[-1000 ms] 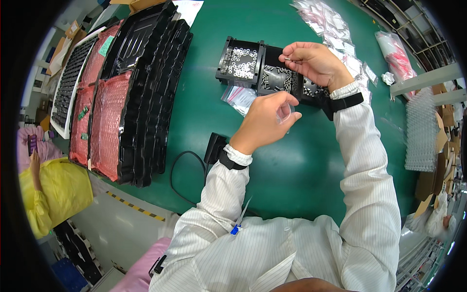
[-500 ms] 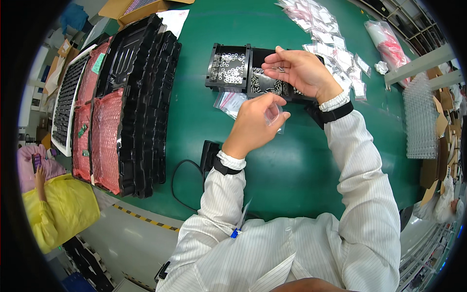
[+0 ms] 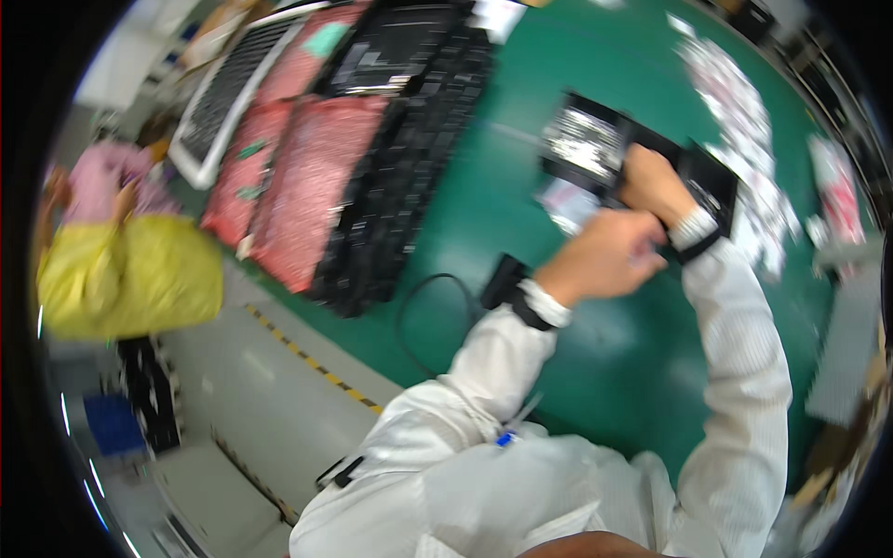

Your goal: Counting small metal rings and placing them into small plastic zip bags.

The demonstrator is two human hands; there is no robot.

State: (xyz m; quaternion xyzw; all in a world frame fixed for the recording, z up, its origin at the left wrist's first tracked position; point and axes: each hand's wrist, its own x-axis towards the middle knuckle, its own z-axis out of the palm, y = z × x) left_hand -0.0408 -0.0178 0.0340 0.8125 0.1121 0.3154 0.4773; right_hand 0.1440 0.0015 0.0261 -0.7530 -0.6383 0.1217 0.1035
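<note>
Several small pale rings, smeared into a bright patch, fill the left box of a row of black parts bins (image 3: 625, 119). My right hand (image 3: 656, 186) is lowered into the middle box, its fingers hidden there and blurred. Just nearer to me, my left hand (image 3: 605, 257) is closed with thumb and fingers curled together. The small clear plastic bag it held a moment earlier hardly shows through the blur. Another clear bag (image 3: 569, 205) lies on the table beside the bins, left of my hands.
Stacked black trays (image 3: 395, 205) and pink bubble wrap (image 3: 316, 177) stand at the left of the green table (image 3: 484, 200). Many small bags (image 3: 744, 130) lie at the far right. A black device (image 3: 504, 279) with a cable sits by my left wrist. A person in yellow (image 3: 130, 279) is beyond the left edge.
The view has swung, shifting the table scene rightward and tilting it. My right hand has gone from palm up above the bins down into the middle box. The left hand stays close by.
</note>
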